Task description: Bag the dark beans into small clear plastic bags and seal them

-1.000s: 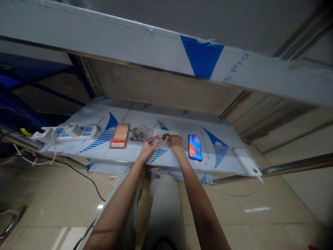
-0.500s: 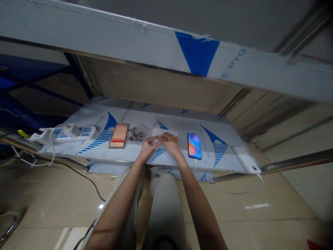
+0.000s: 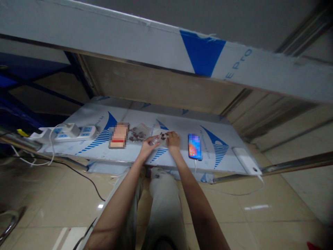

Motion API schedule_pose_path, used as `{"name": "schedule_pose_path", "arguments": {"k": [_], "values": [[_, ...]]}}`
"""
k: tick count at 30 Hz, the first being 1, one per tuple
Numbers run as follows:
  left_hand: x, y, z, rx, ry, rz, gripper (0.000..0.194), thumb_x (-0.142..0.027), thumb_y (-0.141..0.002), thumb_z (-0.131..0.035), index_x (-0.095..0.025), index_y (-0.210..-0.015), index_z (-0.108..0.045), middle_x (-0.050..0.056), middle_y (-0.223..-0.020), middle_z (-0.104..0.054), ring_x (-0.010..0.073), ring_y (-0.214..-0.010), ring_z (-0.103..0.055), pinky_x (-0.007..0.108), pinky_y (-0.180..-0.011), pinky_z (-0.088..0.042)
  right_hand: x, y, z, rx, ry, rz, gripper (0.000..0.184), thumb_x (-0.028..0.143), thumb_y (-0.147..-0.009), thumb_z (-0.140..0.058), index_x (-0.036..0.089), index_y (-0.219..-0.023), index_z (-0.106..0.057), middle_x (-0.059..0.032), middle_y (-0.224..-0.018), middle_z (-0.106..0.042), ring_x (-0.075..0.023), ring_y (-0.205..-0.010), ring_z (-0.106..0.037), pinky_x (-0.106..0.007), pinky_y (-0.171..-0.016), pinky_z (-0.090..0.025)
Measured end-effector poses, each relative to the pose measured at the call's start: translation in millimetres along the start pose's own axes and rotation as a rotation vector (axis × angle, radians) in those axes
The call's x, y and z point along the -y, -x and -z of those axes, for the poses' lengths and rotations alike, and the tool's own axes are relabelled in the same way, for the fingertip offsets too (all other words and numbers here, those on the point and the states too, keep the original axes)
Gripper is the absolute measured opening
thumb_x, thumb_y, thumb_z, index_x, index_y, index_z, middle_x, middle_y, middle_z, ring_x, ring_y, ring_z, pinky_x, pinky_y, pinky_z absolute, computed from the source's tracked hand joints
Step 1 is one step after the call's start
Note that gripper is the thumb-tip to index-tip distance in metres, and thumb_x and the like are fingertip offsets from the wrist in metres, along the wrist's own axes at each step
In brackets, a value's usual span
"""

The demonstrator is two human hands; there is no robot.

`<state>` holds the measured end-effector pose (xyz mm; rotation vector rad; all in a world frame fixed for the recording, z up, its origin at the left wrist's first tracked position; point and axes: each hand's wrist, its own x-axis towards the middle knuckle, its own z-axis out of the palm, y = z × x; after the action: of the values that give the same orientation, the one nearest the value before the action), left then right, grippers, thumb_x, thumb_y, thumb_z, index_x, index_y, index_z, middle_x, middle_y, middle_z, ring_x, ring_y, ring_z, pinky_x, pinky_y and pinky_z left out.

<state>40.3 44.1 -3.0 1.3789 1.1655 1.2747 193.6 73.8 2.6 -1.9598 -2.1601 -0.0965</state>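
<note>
My left hand point(image 3: 147, 147) is closed on a small clear plastic bag point(image 3: 155, 141) above the lower shelf. To its right, several small dark brown pieces point(image 3: 163, 136) lie on a pale sheet or bag, too small to identify. My right hand point(image 3: 173, 141) rests over the right side of these pieces, its fingers bent and close together. The fingertips touch or pinch something at the dark pieces; what it is, I cannot make out. Left of my hands lies a larger clear zip bag point(image 3: 140, 131) with more dark brown pieces inside.
A blurred flat rectangular object point(image 3: 119, 136) lies left of the bags. On the right are a lit phone point(image 3: 195, 146) with a cable and a white box-shaped device point(image 3: 246, 159). A power strip point(image 3: 75, 134) sits far left. The upper shelf edge point(image 3: 145, 41) overhangs the film-covered lower shelf point(image 3: 170, 118).
My right hand has drawn slightly right and away from my left fingers. The small dark pieces, formerly hidden by it, now show on the pale sheet. My left hand has barely moved.
</note>
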Motion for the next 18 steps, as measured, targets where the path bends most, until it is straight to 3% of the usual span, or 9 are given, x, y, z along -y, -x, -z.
{"name": "schedule_pose_path", "arguments": {"k": [4, 7, 18], "values": [[-1, 1, 0.4, 0.009, -0.006, -0.021, 0.041, -0.034, -0.063, -0.064, -0.016, -0.099, -0.060, 0.008, -0.104, -0.061, 0.0201, -0.099, -0.053, 0.033, -0.092, -0.035, 3, -5, 1, 0.092, 0.035, 0.158, 0.024, 0.018, -0.084, -0.038, 0.022, -0.098, -0.056, -0.0078, -0.106, -0.054, -0.0204, -0.097, -0.043, -0.033, -0.078, -0.027], [0, 0, 1.0, -0.002, 0.000, -0.018, 0.040, -0.033, -0.062, -0.064, -0.016, -0.098, -0.061, 0.008, -0.103, -0.061, 0.0200, -0.098, -0.053, 0.033, -0.091, -0.035, 3, -10, 0, 0.137, 0.053, 0.172, 0.022, 0.019, -0.084, -0.038, 0.019, -0.094, -0.058, -0.0095, -0.102, -0.057, -0.0199, -0.095, -0.045, -0.034, -0.079, -0.027], [3, 0, 2.0, -0.010, 0.016, -0.018, 0.040, -0.033, -0.062, -0.064, -0.014, -0.097, -0.061, 0.010, -0.103, -0.061, 0.0205, -0.098, -0.054, 0.034, -0.090, -0.036, 14, -17, 0, 0.112, 0.039, -0.041, 0.022, 0.021, -0.082, -0.038, 0.014, -0.099, -0.050, -0.0129, -0.102, -0.054, -0.0199, -0.091, -0.051, -0.032, -0.073, -0.033]]}}
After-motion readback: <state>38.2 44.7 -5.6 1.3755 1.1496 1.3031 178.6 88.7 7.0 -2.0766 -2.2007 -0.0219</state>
